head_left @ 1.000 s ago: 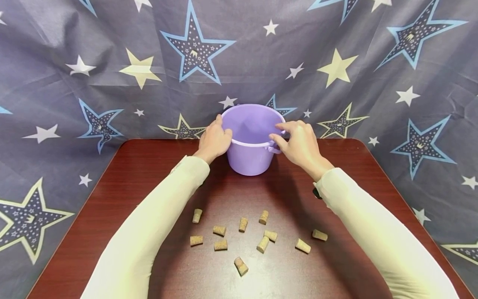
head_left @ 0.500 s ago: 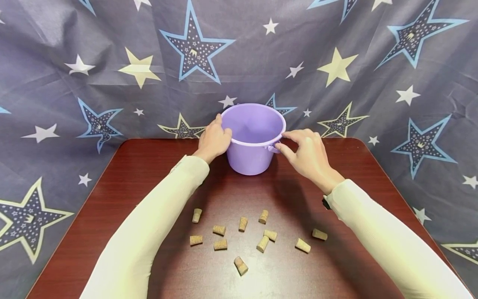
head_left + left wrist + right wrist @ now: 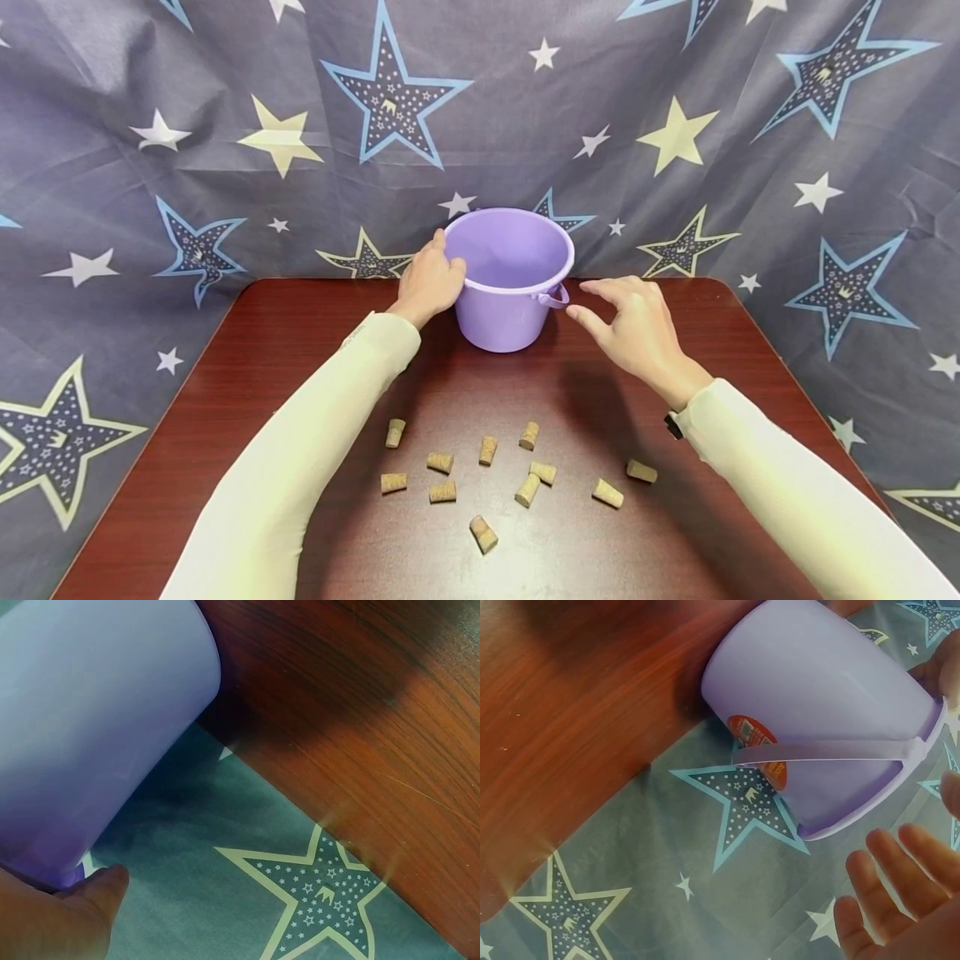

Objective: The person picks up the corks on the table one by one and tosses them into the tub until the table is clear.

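Observation:
A light purple bucket (image 3: 498,325) stands upright at the back of the table. My left hand (image 3: 432,282) grips its left rim, the thumb over the edge; in the left wrist view, fingers (image 3: 101,900) show at the rim beside the bucket wall (image 3: 105,712). To the right of the bucket, apart from it, my right hand (image 3: 637,329) is held with thumb and fingers spread, holding nothing. The bucket's handle (image 3: 825,752) hangs down along the outside in the right wrist view, near a red-orange sticker (image 3: 751,733). The bucket's floor is only partly visible.
Several corks lie scattered over the near half of the brown table (image 3: 315,550), among them a cork (image 3: 483,533) at the front and a cork (image 3: 641,471) at the right. A grey star-patterned cloth (image 3: 480,150) hangs right behind the bucket.
My right hand has let go of the bucket's right rim and moved away to the right and nearer. The left hand, bucket and corks have stayed in place.

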`<state>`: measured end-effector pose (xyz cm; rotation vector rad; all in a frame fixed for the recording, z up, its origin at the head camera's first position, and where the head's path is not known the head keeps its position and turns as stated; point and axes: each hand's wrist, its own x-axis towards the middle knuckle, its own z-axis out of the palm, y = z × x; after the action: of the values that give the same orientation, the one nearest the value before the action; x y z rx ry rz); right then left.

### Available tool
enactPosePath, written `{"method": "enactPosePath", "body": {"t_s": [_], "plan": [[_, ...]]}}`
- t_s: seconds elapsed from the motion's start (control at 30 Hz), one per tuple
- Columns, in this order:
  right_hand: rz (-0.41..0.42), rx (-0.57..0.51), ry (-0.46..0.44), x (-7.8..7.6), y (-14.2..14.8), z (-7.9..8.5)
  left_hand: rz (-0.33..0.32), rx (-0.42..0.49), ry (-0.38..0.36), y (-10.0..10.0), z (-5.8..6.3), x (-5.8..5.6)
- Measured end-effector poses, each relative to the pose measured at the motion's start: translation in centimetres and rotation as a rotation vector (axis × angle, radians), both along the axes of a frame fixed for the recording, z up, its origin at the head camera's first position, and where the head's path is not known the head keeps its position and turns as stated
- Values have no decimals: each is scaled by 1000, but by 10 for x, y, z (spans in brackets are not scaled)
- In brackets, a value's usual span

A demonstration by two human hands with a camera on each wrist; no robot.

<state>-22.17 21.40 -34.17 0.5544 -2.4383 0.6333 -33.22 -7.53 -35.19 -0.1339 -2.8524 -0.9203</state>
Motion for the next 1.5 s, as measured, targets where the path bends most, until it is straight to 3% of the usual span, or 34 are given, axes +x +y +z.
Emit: {"method": "enactPosePath", "body": {"t_s": [0.4,1.03,1.5], "plan": [[17,24,22,11,18,-21,-5,-21,-3,0,0,-1],[40,125,-38,30,35,-34,-6,-17,3,-1,-1,-2],[115,161,-49,40,43,-48,2,-8,-7,-1,0,0]]}}
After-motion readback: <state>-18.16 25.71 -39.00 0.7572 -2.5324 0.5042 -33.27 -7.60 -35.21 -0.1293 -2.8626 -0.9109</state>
